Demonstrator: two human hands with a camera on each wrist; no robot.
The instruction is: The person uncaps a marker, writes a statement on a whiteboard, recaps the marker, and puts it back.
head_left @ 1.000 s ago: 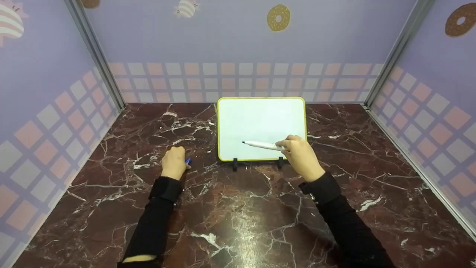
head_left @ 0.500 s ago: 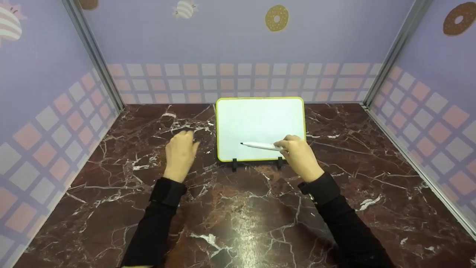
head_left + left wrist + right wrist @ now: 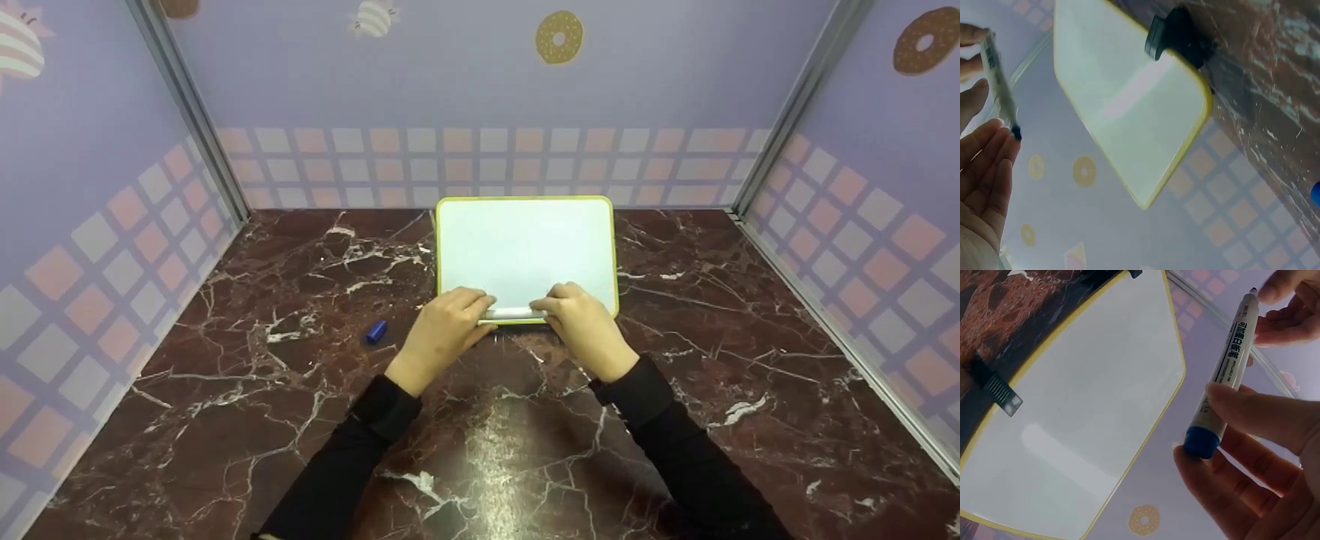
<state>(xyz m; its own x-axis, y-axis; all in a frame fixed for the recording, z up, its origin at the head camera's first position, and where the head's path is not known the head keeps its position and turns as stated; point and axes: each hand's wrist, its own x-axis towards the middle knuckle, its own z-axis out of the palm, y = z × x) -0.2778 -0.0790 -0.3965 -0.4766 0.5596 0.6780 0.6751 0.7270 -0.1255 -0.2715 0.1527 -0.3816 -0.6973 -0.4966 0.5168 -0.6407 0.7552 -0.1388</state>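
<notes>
My right hand (image 3: 589, 330) pinches a white whiteboard marker (image 3: 1233, 354) near its blue end, thumb on one side and fingers on the other. The marker is uncapped, its dark tip pointing left. My left hand (image 3: 442, 330) is at the tip end. In the left wrist view, the left fingers (image 3: 988, 152) are extended, and the dark tip lies right at a fingertip. Behind the marker stands a blank whiteboard (image 3: 525, 247) with a yellow frame. A blue marker cap (image 3: 377, 331) lies on the table to the left of my left hand.
Small black stand clips (image 3: 999, 391) support the whiteboard's lower edge. The dark red marbled table (image 3: 285, 420) reaches back to patterned purple panels (image 3: 465, 90), which also rise at left and right.
My left hand has let go of the blue cap, leaving it on the table, and moved right to the marker's tip. The right hand has lowered the marker slightly towards the board's lower edge.
</notes>
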